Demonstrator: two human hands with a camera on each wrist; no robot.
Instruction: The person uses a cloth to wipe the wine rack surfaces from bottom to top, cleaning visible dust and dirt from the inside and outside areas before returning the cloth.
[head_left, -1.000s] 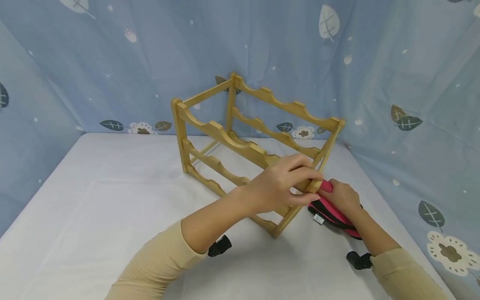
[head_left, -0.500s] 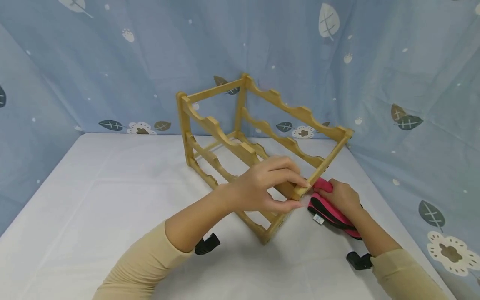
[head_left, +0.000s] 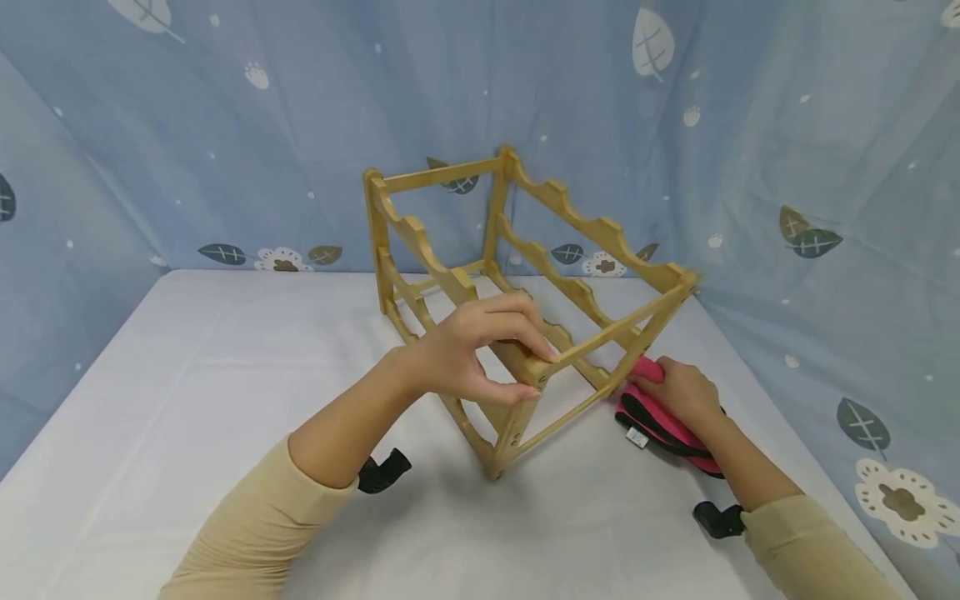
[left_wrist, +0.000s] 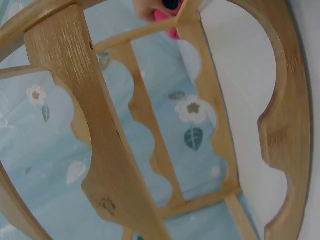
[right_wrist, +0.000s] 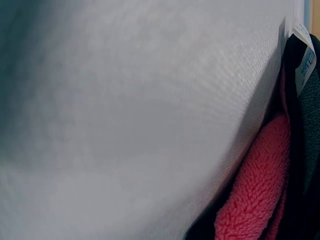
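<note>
A light wooden wine rack (head_left: 609, 233) with scalloped rails stands at an angle on the table. My left hand (head_left: 480, 346) pinches its near upper corner between thumb and fingers. In the left wrist view the rack's scalloped rails (left_wrist: 107, 150) fill most of the frame, and the left hand is out of sight. To the right of the rack, my right hand (head_left: 686, 396) grips a pink fleecy cloth (head_left: 663, 421) with black edging and a white label. The right wrist view shows the cloth's fluffy pink pile (right_wrist: 257, 182) at its right side. That hand hides part of the cloth.
White cloth covers the table (head_left: 225, 400). A blue patterned curtain (head_left: 300, 108) hangs behind and on both sides. Black wrist devices sit by the left sleeve (head_left: 262, 517) and the right sleeve (head_left: 810, 542).
My left hand has moved left and turned the rack, swinging its near corner leftward and bringing its right end into view. My right hand stays about where it was with the cloth.
</note>
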